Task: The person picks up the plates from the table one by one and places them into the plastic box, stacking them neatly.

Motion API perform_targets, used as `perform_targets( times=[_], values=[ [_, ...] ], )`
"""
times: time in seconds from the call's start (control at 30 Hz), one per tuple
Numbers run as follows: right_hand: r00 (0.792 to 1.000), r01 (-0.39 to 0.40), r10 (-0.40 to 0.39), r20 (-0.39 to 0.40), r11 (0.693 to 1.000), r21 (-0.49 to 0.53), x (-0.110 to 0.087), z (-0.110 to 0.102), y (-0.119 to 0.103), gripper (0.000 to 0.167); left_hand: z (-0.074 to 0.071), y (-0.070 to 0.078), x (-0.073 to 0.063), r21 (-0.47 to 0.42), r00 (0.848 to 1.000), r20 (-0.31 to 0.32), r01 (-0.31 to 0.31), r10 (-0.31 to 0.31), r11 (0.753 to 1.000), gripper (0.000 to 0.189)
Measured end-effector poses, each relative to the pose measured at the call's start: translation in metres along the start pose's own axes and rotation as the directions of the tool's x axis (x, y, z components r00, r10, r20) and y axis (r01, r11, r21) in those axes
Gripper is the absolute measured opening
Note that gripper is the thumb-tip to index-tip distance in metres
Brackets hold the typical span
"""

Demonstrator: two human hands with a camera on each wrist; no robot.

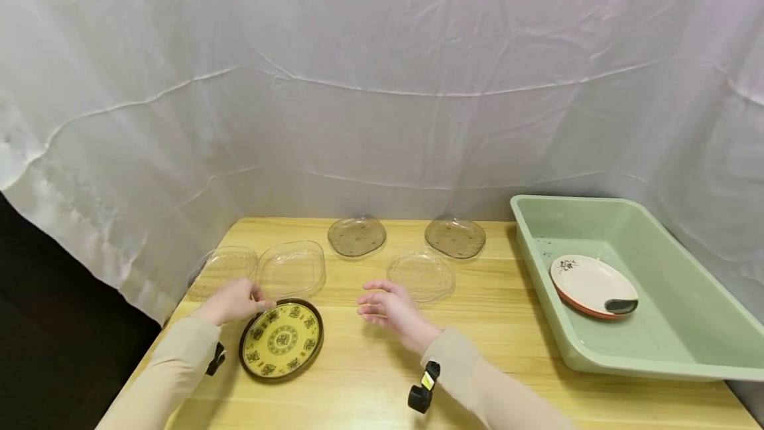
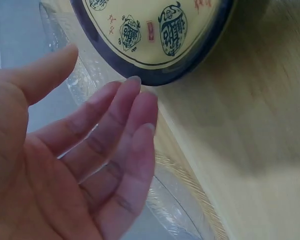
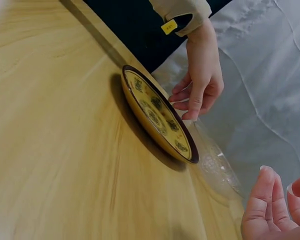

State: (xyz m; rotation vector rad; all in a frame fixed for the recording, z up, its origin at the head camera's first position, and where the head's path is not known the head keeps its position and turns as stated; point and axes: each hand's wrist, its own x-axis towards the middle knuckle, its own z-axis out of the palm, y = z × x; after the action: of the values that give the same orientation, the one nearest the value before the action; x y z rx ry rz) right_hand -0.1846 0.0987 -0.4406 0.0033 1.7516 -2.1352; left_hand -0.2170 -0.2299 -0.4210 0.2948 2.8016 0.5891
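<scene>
A yellow plate (image 1: 282,340) with a dark brown rim and dark printed emblems rests on the wooden table, front left. Beside its upper left rim is my left hand (image 1: 235,301), fingers loosely bent and thumb apart. In the left wrist view, a fingertip meets the plate's dark rim (image 2: 162,76); whether it touches or only overlaps, I cannot tell. My right hand (image 1: 398,314) hovers over the middle of the table with relaxed, spread fingers and holds nothing. Just beyond it lies a clear patterned plate (image 1: 421,275). In the right wrist view, the yellow plate (image 3: 155,116) lies near the left hand (image 3: 204,82).
Two clear square-shaped plates (image 1: 292,269) lie at the left. Two smoky translucent plates, one left (image 1: 357,236) and one right (image 1: 455,237), sit along the back. On the right, a green basin (image 1: 531,277) contains a white plate (image 1: 591,283) above an orange-red rim. White cloth (image 1: 418,138) hangs behind.
</scene>
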Motion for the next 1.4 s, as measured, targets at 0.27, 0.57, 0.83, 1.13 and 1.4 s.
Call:
perform_targets(
  times=[0.27,0.57,0.83,1.13,1.4],
  values=[
    [1.0,-0.016,0.017,0.013,1.0,-0.004,0.001,0.009,0.005,0.046,0.007,-0.004,-0.003,0.007,0.998,0.048,0.043,-0.043,0.999,0.033],
    [0.999,-0.041,0.041,0.017,0.999,-0.025,0.001,0.013,0.013,0.047,0.014,-0.005,0.002,-0.012,0.992,0.101,0.072,-0.071,0.997,0.029],
    [0.999,-0.047,0.047,0.022,0.999,-0.014,0.002,0.01,0.019,0.046,0.021,-0.001,0.001,-0.086,0.989,0.136,0.075,-0.063,0.993,0.023],
    [0.998,-0.053,0.053,0.023,0.999,-0.009,-0.002,0.004,0.021,0.043,0.026,0.01,0.003,-0.098,0.985,0.166,0.064,-0.047,0.993,0.022],
    [0.999,-0.051,0.051,0.004,0.999,0.001,-0.001,0.0,0.02,0.045,0.037,0.019,0.01,-0.236,0.974,0.221,0.005,0.049,0.972,0.023]
  ],
)
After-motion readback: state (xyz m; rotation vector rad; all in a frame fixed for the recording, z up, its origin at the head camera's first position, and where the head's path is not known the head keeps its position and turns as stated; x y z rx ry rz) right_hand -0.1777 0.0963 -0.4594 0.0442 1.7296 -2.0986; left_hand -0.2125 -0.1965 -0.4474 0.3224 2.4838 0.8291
